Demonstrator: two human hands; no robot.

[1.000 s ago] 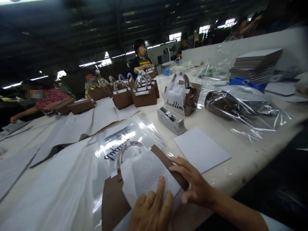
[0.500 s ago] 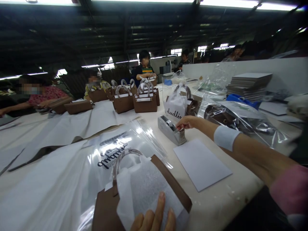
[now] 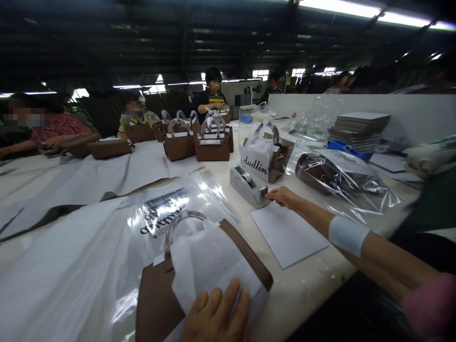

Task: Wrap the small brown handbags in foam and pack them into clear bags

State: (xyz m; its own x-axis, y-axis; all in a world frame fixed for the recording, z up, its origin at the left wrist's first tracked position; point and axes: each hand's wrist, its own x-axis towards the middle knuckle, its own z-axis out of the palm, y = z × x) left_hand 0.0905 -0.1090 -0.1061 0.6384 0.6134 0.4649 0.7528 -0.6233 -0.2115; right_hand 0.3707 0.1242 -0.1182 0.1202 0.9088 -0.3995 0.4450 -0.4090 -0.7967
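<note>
My left hand (image 3: 217, 316) lies with outstretched fingers on white tissue paper (image 3: 204, 259), which covers the front of a brown handbag (image 3: 155, 304). The bag's handles (image 3: 178, 228) are wrapped in plastic. Farther right, my right hand (image 3: 283, 195) pinches at the cutting end of a grey tape dispenser (image 3: 245, 185), apparently on the tape's end; the strip itself is too thin to make out. A white card sheet (image 3: 288, 237) lies just below that hand. Under and behind the handbag spread printed transparent plastic bags (image 3: 210, 199).
Several brown handbags (image 3: 213, 148) stand farther back, with co-workers behind. A bagged handbag with "dudlin" lettering (image 3: 254, 164) stands beyond the dispenser. At right are another handbag in transparent plastic (image 3: 342, 180) and stacked boards (image 3: 359, 130). White sheets (image 3: 71, 247) cover the left side.
My right hand has drawn from over the dispenser to just past its cutting end, toward me. My left hand has slid farther onto the tissue paper, and the view has shifted slightly.
</note>
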